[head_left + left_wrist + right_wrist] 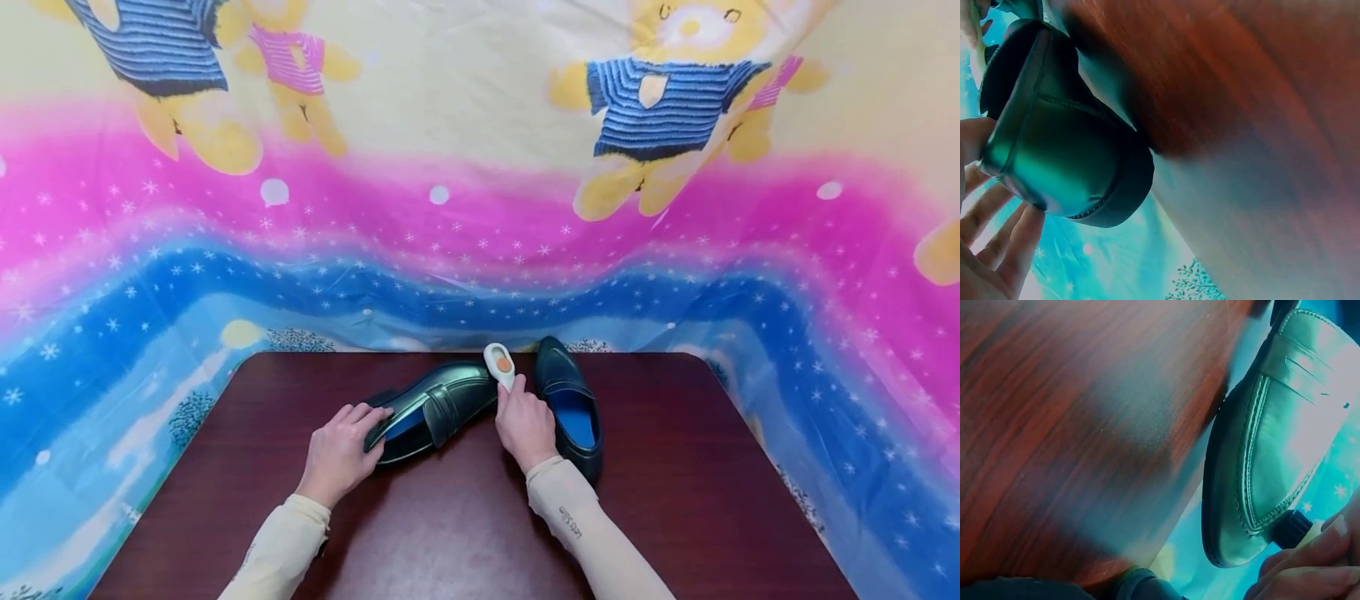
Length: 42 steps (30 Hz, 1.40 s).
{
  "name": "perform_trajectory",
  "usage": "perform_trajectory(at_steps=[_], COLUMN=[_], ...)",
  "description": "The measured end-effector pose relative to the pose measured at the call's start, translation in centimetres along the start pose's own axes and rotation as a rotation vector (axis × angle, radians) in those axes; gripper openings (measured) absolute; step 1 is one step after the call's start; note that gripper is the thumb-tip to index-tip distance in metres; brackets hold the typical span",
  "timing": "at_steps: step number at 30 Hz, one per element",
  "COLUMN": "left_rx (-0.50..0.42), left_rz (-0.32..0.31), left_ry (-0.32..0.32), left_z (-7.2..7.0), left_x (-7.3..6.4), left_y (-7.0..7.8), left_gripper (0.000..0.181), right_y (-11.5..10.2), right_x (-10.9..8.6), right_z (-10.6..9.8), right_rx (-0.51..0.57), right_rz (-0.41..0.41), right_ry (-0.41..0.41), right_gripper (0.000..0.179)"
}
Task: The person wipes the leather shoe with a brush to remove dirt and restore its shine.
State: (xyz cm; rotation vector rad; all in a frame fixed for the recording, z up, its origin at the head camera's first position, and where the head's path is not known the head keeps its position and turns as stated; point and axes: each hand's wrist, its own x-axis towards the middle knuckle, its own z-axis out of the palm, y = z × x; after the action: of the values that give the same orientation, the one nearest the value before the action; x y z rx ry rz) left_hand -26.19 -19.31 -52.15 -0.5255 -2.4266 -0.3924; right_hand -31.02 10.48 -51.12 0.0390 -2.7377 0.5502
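A shiny black loafer (468, 392) with a blue insole is angled across the far part of the table, its toe to the right. My left hand (339, 450) grips it by the heel, the thumb at the collar and the fingers along the outside, as the left wrist view shows. In my right hand (527, 425) is a small white-handled brush (497, 360) with an orange oval on its back. Its dark head (1291, 529) is right at the loafer's toe in the right wrist view. A second black loafer (558, 367) stands just right of that hand.
The dark red-brown wooden table (450, 533) has rounded far corners. Behind and beside it hangs a fabric sheet (450, 225) printed with bears and snowflakes.
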Motion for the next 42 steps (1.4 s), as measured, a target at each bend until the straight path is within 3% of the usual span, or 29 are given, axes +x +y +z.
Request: perform_trajectory(at_steps=[4,8,10,12,15,17,22,24,29,36,42], left_rx=[-0.052,-0.179,-0.334,-0.582,-0.919,-1.057,-1.126,-1.149,-1.14,-1.073,-1.215], left_rz=[-0.22,-0.49,-0.63,-0.768,-0.953,-1.021,-1.04,-1.045,-1.059,-1.026,-1.009], left_ry=[-0.093,-0.29,-0.383,-0.432,-0.45,-0.455,-0.481,-0.477,-0.428,-0.389,-0.288], left_z=[-0.8,-0.9,-0.8,-0.5,-0.3,-0.2,0.4,0.6,0.7,0.5,1.3], left_x=[-0.9,-1.7,-1.9,-2.0,-2.2,-2.3,-2.0,-1.9,-1.6,-0.5,-0.2], left_y=[0.3,0.4,0.4,0.2,-0.1,-0.4,-0.5,-0.3,0.1,0.4,0.8], left_gripper=[0.059,0.079,0.091,0.099,0.101,0.098,0.1,0.091,0.065,0.073,0.071], right_y=[-0.2,-1.0,-1.5,-2.1,-2.9,-3.4,-4.3,-4.5,-4.3,-4.3,-5.3], right_x=[-0.2,-0.5,-0.7,-1.0,-1.4,-1.8,-2.5,-2.7,-2.8,-2.9,-3.4], right_z=[-0.2,-0.4,-0.4,-0.4,-0.3,-0.3,0.2,0.4,0.4,-0.1,0.1], right_rx=[0.012,0.016,0.015,0.014,0.009,0.009,-0.001,-0.016,-0.032,-0.022,0.012], right_rz=[-0.005,-0.059,-0.099,-0.136,-0.187,-0.226,-0.351,-0.376,-0.381,-0.387,-0.386], right_ry=[-0.028,-0.025,-0.022,-0.026,-0.033,-0.047,-0.076,-0.07,-0.058,-0.065,-0.065], right_gripper=[0.033,0.035,0.035,0.036,0.036,0.034,0.031,0.031,0.03,0.029,0.03])
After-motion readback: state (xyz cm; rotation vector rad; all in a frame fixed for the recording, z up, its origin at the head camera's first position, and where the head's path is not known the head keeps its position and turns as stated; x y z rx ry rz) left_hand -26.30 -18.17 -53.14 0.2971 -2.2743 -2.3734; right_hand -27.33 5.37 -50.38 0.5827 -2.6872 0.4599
